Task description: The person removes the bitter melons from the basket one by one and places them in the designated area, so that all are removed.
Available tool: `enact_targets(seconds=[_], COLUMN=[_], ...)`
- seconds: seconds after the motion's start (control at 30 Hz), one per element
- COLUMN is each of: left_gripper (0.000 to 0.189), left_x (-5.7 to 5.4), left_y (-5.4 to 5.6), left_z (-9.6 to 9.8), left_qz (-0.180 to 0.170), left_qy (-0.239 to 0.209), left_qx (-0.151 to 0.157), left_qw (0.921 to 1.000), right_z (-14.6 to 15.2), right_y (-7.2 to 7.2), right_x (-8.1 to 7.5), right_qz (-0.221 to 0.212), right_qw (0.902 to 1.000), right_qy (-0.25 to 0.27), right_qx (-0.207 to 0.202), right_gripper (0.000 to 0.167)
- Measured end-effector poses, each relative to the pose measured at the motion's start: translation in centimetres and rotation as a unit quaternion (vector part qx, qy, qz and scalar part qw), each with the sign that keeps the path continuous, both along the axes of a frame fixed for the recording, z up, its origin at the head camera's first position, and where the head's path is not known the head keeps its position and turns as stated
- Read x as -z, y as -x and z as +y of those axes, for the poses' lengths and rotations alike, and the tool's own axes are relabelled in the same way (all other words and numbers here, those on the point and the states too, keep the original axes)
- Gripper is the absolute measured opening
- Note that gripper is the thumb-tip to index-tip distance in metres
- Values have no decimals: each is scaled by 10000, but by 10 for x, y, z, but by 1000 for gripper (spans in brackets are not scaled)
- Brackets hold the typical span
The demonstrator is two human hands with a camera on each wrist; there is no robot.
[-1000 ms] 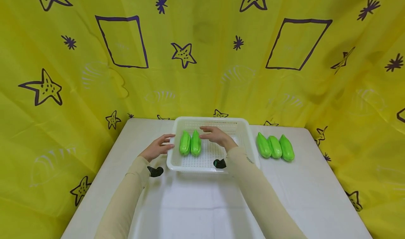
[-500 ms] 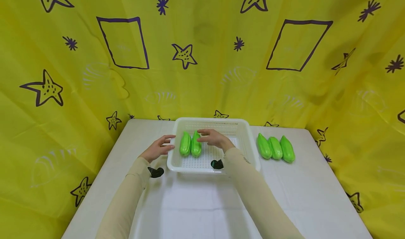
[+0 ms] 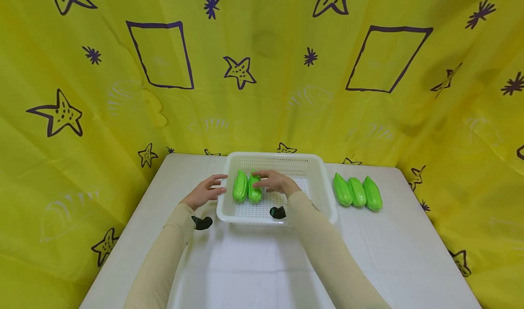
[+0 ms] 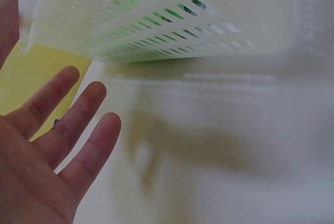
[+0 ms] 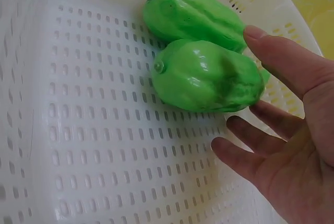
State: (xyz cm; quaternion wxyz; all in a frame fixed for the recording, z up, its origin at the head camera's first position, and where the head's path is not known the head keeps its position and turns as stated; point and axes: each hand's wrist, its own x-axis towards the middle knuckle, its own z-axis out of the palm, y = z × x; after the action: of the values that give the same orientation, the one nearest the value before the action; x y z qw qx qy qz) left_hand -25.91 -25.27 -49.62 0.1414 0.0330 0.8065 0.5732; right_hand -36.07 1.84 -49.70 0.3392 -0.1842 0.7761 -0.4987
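Observation:
A white plastic basket (image 3: 315, 165) stands at the back of the table. In its left part two glossy green papayas lie side by side, the left papaya (image 3: 240, 187) and the right papaya (image 3: 255, 194). My right hand (image 3: 275, 181) is inside the basket at the right papaya, fingers spread and loosely bent. In the right wrist view the thumb (image 5: 282, 57) reaches past the papaya's pointed end, the other fingers lie beside it; nothing is gripped. At the basket's left rim rests my left hand (image 3: 203, 192), its fingers extended, some apart from the wall in the left wrist view.
Several more things are about: a group of three green papayas (image 3: 358, 192) lies on the white tabletop (image 3: 262, 272) right of the basket. A yellow curtain (image 3: 262, 113) with drawn stars hangs behind and at both sides.
My right hand has moved left and slightly down, coming over the right papaya. The left hand and the basket keep their places.

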Motion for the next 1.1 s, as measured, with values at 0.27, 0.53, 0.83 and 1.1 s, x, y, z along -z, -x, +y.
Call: enact_targets(seconds=[0.27,0.53,0.83,1.1], left_gripper=[59,57,59,59], left_x=[10,0,10,8], left_y=[4,-1,6,5], left_z=[-4,0,-5,-4], left_qz=[57,42,62,-81], left_qy=[61,106,82,152], left_qx=[-43,-3,-33,-137], left_qw=[10000,9999,9999,9998], right_z=[-3,-4,-6,5], right_y=[-1,-2,-2,3], right_x=[1,2,1,-2], right_qz=[-49,-147,-355,-158], right_qw=[9999,9998,9990,9980], right_qy=[-99,-150,-218,-603], right_qx=[-12,24,138,107], right_gripper=[59,60,58,56])
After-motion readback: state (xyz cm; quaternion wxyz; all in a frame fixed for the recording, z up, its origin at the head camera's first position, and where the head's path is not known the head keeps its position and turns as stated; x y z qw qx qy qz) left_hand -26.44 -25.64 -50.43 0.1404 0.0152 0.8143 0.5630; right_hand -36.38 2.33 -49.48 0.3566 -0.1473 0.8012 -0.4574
